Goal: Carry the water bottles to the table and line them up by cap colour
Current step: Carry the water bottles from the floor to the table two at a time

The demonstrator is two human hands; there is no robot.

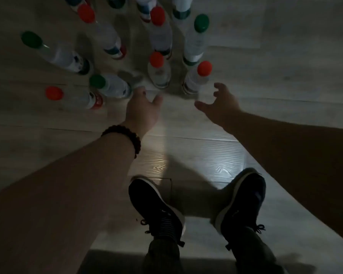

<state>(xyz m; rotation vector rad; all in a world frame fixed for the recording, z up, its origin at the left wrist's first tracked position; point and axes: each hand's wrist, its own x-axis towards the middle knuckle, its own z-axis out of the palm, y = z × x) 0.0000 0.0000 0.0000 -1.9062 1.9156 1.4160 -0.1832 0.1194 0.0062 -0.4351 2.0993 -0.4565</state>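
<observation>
Several clear water bottles stand upright on the pale wood floor, some with red caps, some with green. Nearest are a red-capped bottle [158,73] and another red-capped bottle [197,79]. My left hand [144,108], with a dark bead bracelet at the wrist, is open just below the first one, not touching it. My right hand [219,102] is open with fingers curled, just below and right of the second, holding nothing. A green-capped bottle [111,86] stands left of my left hand.
More bottles stand further back, including a green-capped one [196,40] and a red-capped one [160,30]. A red-capped bottle [75,97] and a green-capped bottle [57,53] stand at the left. My two dark shoes [156,208] are on the floor below.
</observation>
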